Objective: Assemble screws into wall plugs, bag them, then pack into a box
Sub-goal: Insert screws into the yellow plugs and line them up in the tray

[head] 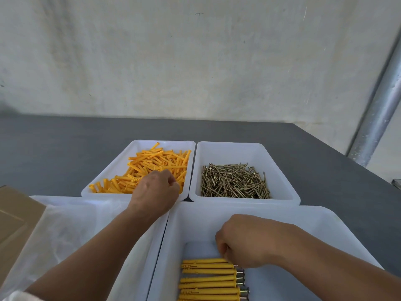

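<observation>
Through the head camera I see a pale, scuffed wall (195, 51) behind a dark grey table (54, 144), with a metal pipe (377, 118) slanting up at the right edge.

Four white trays sit packed together on the table. The far left tray (138, 146) holds a loose heap of orange plugs (152, 164), ribbed and flared at one end, lying every which way. Just beside it, the far right tray (234, 148) holds a pile of thin brass-coloured screws (234, 181). The near left tray (86, 199) is filled with clear bags (65, 231), and a cardboard box (15, 213) overlaps its left side. The near right tray (282, 213) holds the assembled plugs (208, 281), lined up side by side in a neat row, each yellow body pointing left with a screw head sticking out at the right.

My left hand (156, 190) reaches over the near rim of the plug tray, knuckles up and fingers curled down into the heap; I cannot tell whether it has anything in its grasp. My right hand (245, 240) is inside the near right tray, fingers curled and pinching the screw end of the top plug (204, 261), the farthest one in the row.
</observation>
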Available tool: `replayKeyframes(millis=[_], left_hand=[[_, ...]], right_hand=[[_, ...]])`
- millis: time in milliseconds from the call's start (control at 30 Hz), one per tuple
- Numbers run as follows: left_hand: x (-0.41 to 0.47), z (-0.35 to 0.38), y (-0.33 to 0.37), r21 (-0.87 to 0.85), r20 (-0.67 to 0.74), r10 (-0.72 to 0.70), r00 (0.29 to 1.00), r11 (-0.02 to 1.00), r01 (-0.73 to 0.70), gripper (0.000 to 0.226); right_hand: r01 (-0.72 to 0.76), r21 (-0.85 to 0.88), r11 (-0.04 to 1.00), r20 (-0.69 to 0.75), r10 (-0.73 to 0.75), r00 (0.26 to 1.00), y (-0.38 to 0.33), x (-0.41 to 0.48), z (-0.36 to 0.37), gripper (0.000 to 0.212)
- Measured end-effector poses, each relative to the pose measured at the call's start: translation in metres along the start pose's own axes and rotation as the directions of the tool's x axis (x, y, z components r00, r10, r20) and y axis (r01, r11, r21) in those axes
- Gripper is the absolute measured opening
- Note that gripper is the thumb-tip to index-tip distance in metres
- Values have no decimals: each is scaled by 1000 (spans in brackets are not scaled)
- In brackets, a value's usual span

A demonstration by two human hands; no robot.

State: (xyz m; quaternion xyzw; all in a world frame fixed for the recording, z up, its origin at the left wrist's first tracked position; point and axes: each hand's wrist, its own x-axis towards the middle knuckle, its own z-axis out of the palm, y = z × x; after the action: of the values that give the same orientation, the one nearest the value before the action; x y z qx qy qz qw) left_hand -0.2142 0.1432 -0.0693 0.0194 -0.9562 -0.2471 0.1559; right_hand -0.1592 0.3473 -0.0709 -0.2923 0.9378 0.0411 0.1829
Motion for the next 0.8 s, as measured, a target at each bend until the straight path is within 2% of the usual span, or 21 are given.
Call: replayKeyframes(millis=[67,133,233,300,367,467,667,800], left_hand=[[0,2,0,32,48,3,999,999,-5,17],[0,3,0,88,110,0,994,996,-10,23],[0,4,0,178,183,3,983,983,-36,31],[0,4,0,199,210,5,978,979,-48,33],[0,5,0,214,242,17,970,974,-70,38],[0,7,0,247,282,33,959,963,-106,45],[1,8,-2,266,309,42,950,955,-129,48],[0,8,-1,268,313,46,949,954,-134,47]], right_hand=[[34,27,999,-122,-31,992,1,-3,-6,20],[67,84,994,-334,-35,942,3,-4,-15,18],[47,176,983,-615,73,785,14,2,-23,24],[-43,179,983,-689,156,708,25,8,-22,31],[-142,217,966,-672,253,696,38,14,-17,37],[-244,280,929,-576,366,731,56,19,-9,45],[-325,282,903,-347,412,843,63,23,-7,67],[-354,289,889,-269,431,862,65,25,-9,77]])
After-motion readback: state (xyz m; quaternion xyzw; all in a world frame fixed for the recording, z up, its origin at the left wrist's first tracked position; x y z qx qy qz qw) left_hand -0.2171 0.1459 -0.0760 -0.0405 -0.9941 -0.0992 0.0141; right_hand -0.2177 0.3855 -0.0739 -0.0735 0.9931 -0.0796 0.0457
